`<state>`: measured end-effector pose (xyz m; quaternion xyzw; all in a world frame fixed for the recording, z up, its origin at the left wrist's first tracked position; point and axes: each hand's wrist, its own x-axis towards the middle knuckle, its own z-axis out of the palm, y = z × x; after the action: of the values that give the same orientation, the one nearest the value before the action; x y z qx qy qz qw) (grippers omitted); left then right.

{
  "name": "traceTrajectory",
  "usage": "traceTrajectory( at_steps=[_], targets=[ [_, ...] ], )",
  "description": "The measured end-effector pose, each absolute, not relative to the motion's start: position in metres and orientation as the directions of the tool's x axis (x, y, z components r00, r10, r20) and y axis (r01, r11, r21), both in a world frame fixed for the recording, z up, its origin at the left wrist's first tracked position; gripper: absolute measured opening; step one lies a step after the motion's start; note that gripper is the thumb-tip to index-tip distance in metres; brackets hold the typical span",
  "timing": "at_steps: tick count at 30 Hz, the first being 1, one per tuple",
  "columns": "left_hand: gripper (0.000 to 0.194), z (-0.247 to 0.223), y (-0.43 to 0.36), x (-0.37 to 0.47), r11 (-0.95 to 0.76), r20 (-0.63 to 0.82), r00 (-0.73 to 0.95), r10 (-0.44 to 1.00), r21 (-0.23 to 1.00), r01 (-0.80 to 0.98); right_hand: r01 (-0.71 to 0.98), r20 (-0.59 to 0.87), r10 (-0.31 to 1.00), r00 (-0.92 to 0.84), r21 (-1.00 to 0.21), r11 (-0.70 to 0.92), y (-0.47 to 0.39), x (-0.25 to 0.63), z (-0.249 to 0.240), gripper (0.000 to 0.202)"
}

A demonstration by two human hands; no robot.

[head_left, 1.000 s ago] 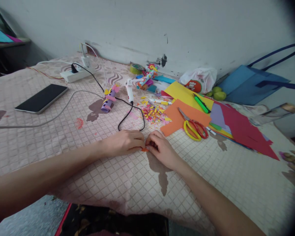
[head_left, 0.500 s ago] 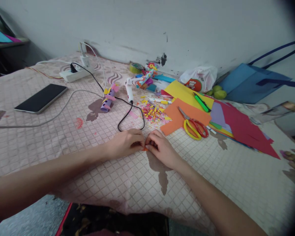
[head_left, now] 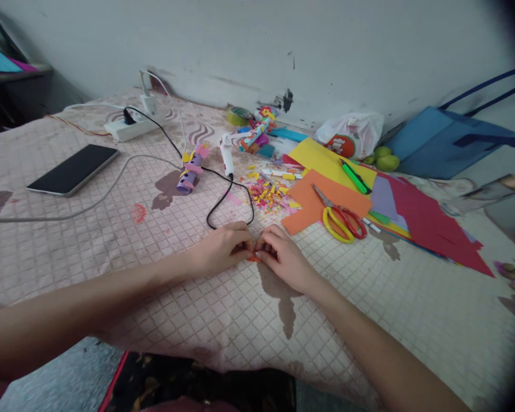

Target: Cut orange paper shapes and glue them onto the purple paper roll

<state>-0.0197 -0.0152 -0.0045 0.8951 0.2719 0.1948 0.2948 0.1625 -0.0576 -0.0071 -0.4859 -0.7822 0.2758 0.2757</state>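
Between my fingertips, low over the tablecloth, is a small orange paper piece (head_left: 253,258), mostly covered by the fingers. My left hand (head_left: 223,247) pinches it from the left, and my right hand (head_left: 286,257) pinches it from the right, so the two hands nearly touch. Just beyond them lie a loop of black cord and a heap of tiny coloured paper scraps (head_left: 271,195). To the right of my right hand, scissors (head_left: 341,220) with one yellow and one red handle rest partly on an orange paper sheet (head_left: 309,197).
A white glue gun (head_left: 226,155) and a decorated purple paper roll (head_left: 191,171) stand beyond my hands. At left are a phone (head_left: 74,170) and a power strip (head_left: 133,127). A green cutter (head_left: 355,177), red paper (head_left: 438,226) and a blue bag (head_left: 442,143) lie at right.
Both hands stay pinched on the orange paper piece with only a slight finger shift. The whole view has moved a little; nothing else has changed place on the table.
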Motion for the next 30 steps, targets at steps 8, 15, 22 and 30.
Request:
traceTrajectory(
  at_steps=[8, 15, 22, 30],
  targets=[
    [0.01, -0.0057, -0.0103, -0.0221, -0.678, 0.203, 0.812, 0.547, 0.677, 0.287, 0.585, 0.147, 0.902, -0.407, -0.716, 0.381, -0.0572, 0.166, -0.0061, 0.015],
    [0.009, -0.0055, -0.0089, -0.0207, -0.697, 0.205, 0.818, 0.537, 0.654, 0.294, 0.581, 0.139, 0.9, -0.414, -0.721, 0.378, -0.0567, 0.1676, -0.0056, 0.017],
    [0.007, -0.0075, -0.0101, -0.0189, -0.696, 0.208, 0.793, 0.572, 0.635, 0.336, 0.591, 0.138, 0.902, -0.409, -0.713, 0.377, -0.0568, 0.1669, -0.0065, 0.018],
    [0.008, -0.0069, -0.0111, -0.0181, -0.699, 0.198, 0.795, 0.574, 0.624, 0.349, 0.588, 0.135, 0.903, -0.408, -0.718, 0.373, -0.0567, 0.1672, -0.0056, 0.018]
  ],
)
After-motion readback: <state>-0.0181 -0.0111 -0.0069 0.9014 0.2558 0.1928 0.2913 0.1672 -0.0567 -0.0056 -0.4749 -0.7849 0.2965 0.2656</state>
